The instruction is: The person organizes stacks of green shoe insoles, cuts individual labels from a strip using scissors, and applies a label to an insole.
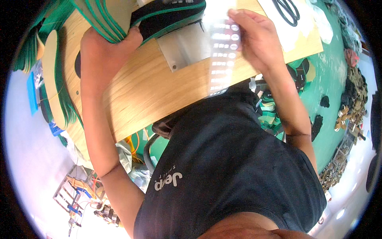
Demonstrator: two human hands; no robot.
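While my left hand (pixel 109 38) clamps a stack of green-edged shoe pieces (pixel 105 16) on the wooden table (pixel 159 87), my right hand (pixel 254 36) pinches a clear sticker strip (pixel 222 59).

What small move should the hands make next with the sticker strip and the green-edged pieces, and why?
Probably peel one round sticker off the strip. The right hand pinches the top of the clear sticker strip, which hangs over the wooden table, while the left hand grips the green-edged pieces close beside it, seemingly ready for one.
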